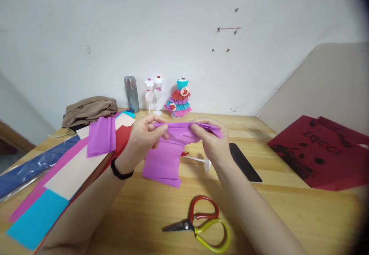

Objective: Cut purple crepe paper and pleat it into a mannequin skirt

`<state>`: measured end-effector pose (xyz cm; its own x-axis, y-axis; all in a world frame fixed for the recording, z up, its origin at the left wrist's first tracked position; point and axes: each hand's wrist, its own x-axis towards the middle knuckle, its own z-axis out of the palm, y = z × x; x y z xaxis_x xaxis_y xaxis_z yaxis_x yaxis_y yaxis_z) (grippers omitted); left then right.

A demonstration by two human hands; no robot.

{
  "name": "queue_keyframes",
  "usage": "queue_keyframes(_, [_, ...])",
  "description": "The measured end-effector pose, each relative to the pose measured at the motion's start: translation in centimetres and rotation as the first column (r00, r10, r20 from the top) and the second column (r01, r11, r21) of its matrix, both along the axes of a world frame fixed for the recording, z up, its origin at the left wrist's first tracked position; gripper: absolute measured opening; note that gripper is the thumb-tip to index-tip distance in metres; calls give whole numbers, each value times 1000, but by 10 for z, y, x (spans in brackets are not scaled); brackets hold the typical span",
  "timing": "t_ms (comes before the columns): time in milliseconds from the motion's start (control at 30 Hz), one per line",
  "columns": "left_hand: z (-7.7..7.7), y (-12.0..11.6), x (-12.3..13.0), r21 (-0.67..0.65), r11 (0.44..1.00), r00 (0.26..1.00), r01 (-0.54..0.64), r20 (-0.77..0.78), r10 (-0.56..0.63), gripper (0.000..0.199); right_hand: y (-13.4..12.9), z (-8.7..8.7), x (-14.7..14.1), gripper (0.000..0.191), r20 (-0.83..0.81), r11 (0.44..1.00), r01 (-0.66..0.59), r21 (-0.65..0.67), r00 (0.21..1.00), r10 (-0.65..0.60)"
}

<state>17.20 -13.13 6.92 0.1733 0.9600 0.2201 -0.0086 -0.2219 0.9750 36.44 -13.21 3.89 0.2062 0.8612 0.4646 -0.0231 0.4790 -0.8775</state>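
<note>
Both hands, left hand (143,136) and right hand (211,141), pinch the purple paper's (164,159) top edge above bare table (288,205).

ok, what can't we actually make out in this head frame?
- White stand lying on the table: most of it is hidden behind the purple paper and the right hand.
- Fold along the paper's top edge: covered by the fingers of the left hand and the right hand.
- Black flat object: near end hidden by the right wrist; cannot tell what it is.
- Coloured sheets: cut off by the left and bottom edges.
- Red bag: lettering blurred by lens edge.
</note>
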Motion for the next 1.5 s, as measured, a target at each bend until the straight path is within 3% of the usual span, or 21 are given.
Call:
queue_keyframes(567, [-3, 2, -2, 107, 992, 997, -70, 38, 66, 20, 5, -5, 1, 6, -101, 996, -89, -13, 991, 87])
queue_keyframes(967, [9, -4, -9, 61, 997, 999, -42, -29, 44, 30, 3, -5, 1, 4, -59, 998, -51, 25, 997, 52])
queue_keyframes(1200, [7, -2, -10, 13, 1000, 998, -8, -63, 9, 33, 2, -3, 0, 6, -62, 996, -57, 66, 996, 61])
queue_keyframes(1500, [7, -3, -7, 66, 997, 999, -48, 26, 47, 20, 5, -6, 1, 9, -153, 992, -120, -41, 982, 113])
